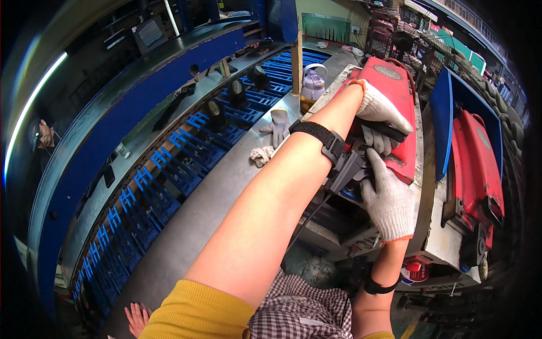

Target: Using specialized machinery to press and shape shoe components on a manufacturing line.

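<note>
Hands (389, 200) (379, 110) in gloves: both grips clamped on red machine (395, 90), L above R.

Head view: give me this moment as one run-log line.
left hand: gloved, on red machine cover | right hand: gloved, gripping its lower edge | spare glove, purple bottle on steel bench

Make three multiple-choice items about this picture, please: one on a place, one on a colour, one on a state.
1. Where does the purple-lidded water bottle stand?
A. on the metal bench beyond the red machine
B. on the blue conveyor
C. on the floor

2. What colour is the machine cover under the left hand?
A. green
B. red
C. yellow

3. How are the person's hands?
A. bare
B. both in white knit gloves
C. only one gloved

Answers: 1 A, the bottle stands on the grey bench; 2 B, the cover is red; 3 B, the right hand is gloved too.
</note>
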The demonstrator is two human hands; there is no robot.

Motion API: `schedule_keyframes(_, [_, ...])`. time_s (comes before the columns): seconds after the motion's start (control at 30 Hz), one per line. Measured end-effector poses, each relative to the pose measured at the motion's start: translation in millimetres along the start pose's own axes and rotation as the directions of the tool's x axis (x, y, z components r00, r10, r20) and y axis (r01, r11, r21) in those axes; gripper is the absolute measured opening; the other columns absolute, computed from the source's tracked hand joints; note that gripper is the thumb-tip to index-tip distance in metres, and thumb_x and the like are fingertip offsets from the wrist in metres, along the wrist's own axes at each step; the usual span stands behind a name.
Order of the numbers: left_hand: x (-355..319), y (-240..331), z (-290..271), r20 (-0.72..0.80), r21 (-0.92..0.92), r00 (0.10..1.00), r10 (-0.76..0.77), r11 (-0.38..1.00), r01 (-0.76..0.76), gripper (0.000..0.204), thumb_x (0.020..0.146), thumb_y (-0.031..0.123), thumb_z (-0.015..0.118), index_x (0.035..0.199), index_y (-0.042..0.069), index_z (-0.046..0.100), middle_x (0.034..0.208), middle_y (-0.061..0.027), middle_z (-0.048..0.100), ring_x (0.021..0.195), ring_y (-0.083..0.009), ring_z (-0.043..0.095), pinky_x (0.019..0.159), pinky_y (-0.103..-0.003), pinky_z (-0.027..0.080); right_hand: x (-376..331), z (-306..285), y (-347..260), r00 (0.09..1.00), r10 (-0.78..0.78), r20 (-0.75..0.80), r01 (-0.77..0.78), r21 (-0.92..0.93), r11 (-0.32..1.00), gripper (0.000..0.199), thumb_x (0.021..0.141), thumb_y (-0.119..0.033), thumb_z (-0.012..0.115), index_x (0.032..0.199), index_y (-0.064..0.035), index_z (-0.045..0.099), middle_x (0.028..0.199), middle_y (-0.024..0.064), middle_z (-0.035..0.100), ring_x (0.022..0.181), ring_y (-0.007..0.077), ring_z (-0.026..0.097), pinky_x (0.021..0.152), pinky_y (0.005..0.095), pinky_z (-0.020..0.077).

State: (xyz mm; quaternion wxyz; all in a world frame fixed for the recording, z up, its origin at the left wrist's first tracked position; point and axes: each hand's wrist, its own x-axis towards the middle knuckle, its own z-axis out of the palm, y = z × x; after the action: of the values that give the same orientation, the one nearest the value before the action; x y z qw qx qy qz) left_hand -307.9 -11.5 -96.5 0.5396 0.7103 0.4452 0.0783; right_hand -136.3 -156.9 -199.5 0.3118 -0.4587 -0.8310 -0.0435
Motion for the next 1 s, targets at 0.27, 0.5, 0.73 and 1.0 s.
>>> schedule_keyframes(0.27, [-1.0, -1.2, 1.8, -0.061, 0.03, 0.995, 0.075, 0.997, -0.073, 0.048, 0.102, 0.046, 0.071, 0.112, 0.0, 0.077, 0.098, -0.0147, 0.083, 0.074, -0.0172, 0.079, 0.064, -0.029, 0.065, -0.4, -0.7, 0.1, 1.0, 0.004, 0.013, -0.004, 0.003, 1.0, 0.054, 0.092, -0.022, 0.07, 0.146, -0.0196, 0.065, 0.103, 0.0159, 0.078, 0.085, 0.0362, 0.076, 0.078, 0.0479, 0.0607])
schedule_keyframes(0.5, [-1.5, 1.2, 0.6, -0.022, 0.016, 1.0, 0.016, 1.0, -0.016, 0.048, 0.102, 0.046, 0.071, 0.115, 0.0, 0.077, 0.1, -0.0149, 0.083, 0.075, -0.0182, 0.079, 0.065, -0.03, 0.066, 0.4, -0.2, 0.0, 1.0, -0.009, -0.004, 0.009, 0.004, 1.0, 0.054, 0.092, -0.022, 0.07, 0.145, -0.0194, 0.066, 0.104, 0.0162, 0.078, 0.085, 0.0365, 0.076, 0.079, 0.0483, 0.0607])
schedule_keyframes(0.73, [-4.1, 3.6, 2.0, -0.031, 0.033, 1.0, 0.006, 0.999, -0.005, 0.043, 0.102, 0.042, 0.07, 0.115, 0.002, 0.077, 0.1, -0.0149, 0.083, 0.074, -0.0208, 0.081, 0.066, -0.033, 0.067, 0.3, -0.7, -0.7, 1.0, 0.01, 0.014, -0.01, 0.014, 1.0, 0.054, 0.092, -0.022, 0.07, 0.145, -0.0192, 0.066, 0.104, 0.0167, 0.078, 0.086, 0.0367, 0.076, 0.079, 0.0484, 0.0607])
schedule_keyframes(1.0, [-7.4, 6.1, 2.0, -0.013, 0.066, 1.0, 0.022, 0.998, -0.021, 0.042, 0.102, 0.042, 0.07, 0.117, 0.003, 0.077, 0.099, -0.0141, 0.083, 0.075, -0.02, 0.08, 0.068, -0.033, 0.067, 0.1, -0.3, 0.1, 1.0, 0.007, 0.01, -0.007, 0.016, 1.0, 0.054, 0.091, -0.022, 0.07, 0.145, -0.0196, 0.066, 0.104, 0.0164, 0.078, 0.086, 0.0364, 0.076, 0.079, 0.0481, 0.0608])
